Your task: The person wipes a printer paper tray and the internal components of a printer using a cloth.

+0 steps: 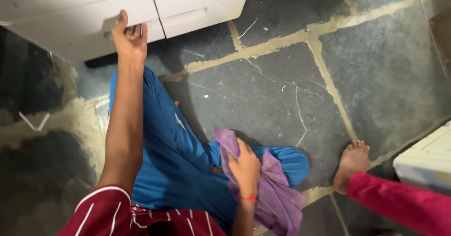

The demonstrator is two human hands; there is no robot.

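Observation:
My left hand (129,36) reaches up to the white cabinet (75,24), its fingers hooked in the recessed handle of a drawer front. My right hand (244,168) rests on my knee and grips a purple cloth (275,193), which drapes down over my blue trousers (174,161). I sit low on the floor, wearing a maroon shirt with thin white stripes.
Dark stone floor (376,76) with pale grout lines spreads ahead. A second white drawer front (197,5) sits beside the first. Another person's bare foot (351,163) and red-clad leg enter at the right, next to a white box-like object (425,161).

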